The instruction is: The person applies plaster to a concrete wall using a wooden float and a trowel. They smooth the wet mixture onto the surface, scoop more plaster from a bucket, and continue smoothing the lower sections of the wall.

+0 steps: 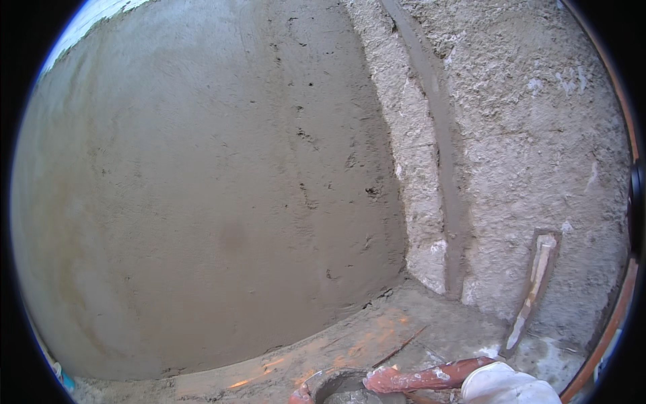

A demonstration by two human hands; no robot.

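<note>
A round bucket with wet grey mortar in it is cut off by the lower edge of the view. My right hand grips its right rim; the bare forearm, smeared with mortar, runs back to a white sleeve. On the opposite side, my left hand is closed at the left rim, with only a small part of it showing. Beyond the bucket rises a wall coated in smooth, damp grey mortar, pitted towards its right edge.
A raised mortar strip runs down the rough wall section on the right. A mortar-caked wooden batten leans there. A thin stick lies on the dusty ground, which has orange streaks. A brownish pole borders the right.
</note>
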